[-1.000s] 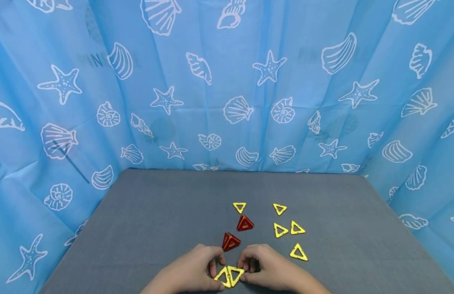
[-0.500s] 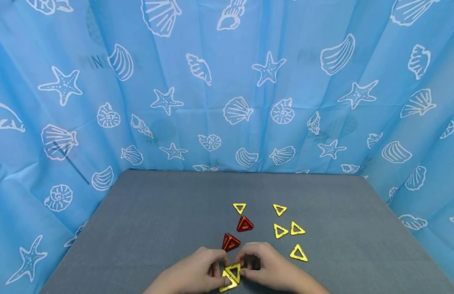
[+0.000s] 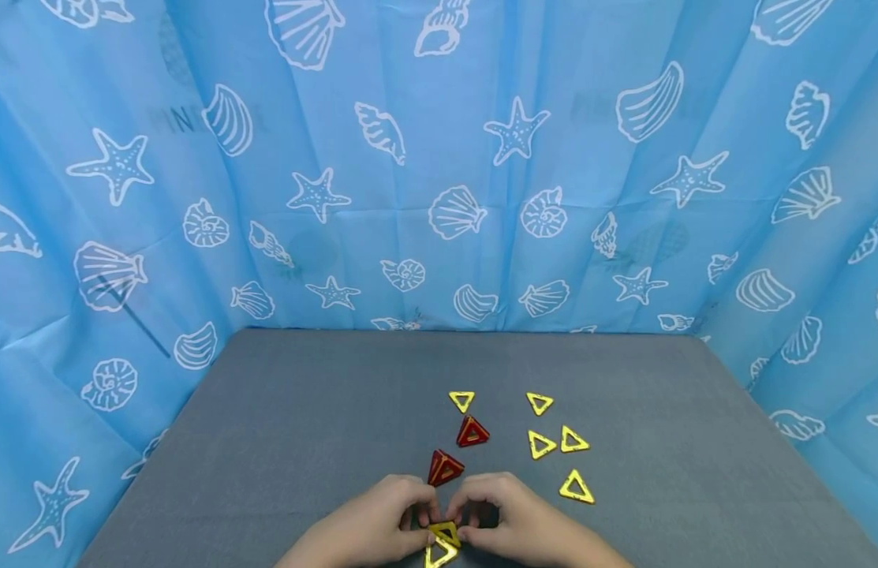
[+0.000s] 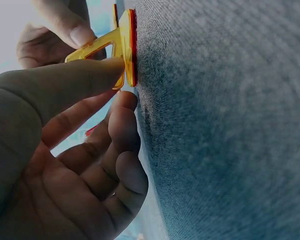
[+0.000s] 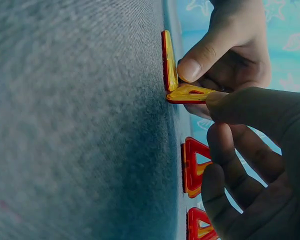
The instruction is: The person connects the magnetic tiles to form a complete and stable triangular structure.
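Note:
Two yellow triangular magnetic tiles meet along an edge near the table's front. One, the flat tile [image 5: 168, 62], lies on the cloth. The other, the raised tile [image 5: 177, 96], stands tilted up from that shared edge. My left hand [image 3: 382, 521] holds the raised tile close to the joint, thumb on the side facing the flat tile and fingers behind. At the raised tile's far corner, my right hand [image 3: 513, 517] pinches it between thumb and forefinger. The right hand's other fingers are loosely bent in the right wrist view.
Just beyond my hands sit two red pyramids of triangular tiles, a nearer one [image 3: 446, 468] and a farther one [image 3: 472, 443]. Several loose yellow triangles lie right of them, such as one triangle [image 3: 577, 497]. Another yellow triangle [image 3: 462, 394] lies behind. A blue shell-patterned curtain [image 3: 403, 237] surrounds the grey table [image 3: 304, 410].
The two yellow tiles lay side by side; the right one has been tilted up and turned against the other. Both hands have drawn closer together. The red pyramids and loose triangles stay put.

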The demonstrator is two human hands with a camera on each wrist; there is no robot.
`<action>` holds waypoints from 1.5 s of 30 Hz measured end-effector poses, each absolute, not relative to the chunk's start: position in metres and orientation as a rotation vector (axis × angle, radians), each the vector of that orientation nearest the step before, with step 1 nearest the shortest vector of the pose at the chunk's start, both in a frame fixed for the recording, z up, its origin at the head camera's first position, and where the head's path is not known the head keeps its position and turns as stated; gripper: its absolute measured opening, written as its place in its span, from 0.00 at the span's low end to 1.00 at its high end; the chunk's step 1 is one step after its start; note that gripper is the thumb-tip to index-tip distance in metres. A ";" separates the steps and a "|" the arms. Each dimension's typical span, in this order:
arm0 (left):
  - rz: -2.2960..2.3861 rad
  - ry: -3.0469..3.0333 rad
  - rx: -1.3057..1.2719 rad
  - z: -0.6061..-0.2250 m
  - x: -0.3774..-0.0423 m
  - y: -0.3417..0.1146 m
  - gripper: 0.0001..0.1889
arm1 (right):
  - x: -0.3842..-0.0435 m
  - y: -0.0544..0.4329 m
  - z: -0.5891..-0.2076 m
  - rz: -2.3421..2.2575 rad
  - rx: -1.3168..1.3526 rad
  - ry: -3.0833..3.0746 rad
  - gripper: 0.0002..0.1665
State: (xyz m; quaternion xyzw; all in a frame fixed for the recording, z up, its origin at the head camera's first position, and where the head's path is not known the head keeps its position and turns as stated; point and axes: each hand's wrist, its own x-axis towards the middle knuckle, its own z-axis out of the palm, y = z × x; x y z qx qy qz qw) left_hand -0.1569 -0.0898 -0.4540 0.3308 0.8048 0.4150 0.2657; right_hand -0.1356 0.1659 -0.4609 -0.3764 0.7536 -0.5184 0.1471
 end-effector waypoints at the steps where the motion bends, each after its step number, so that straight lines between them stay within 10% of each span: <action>1: 1.119 2.173 0.894 -0.454 -0.157 -0.090 0.05 | -0.136 0.166 -0.461 -1.490 -1.084 2.164 0.09; 27: 1.061 2.350 0.787 -0.450 -0.159 -0.096 0.08 | -0.160 0.245 -0.418 -0.993 -0.509 2.265 0.19; 45: 0.962 2.437 0.712 -0.446 -0.155 -0.094 0.11 | -0.163 0.233 -0.432 -0.950 -0.687 2.312 0.12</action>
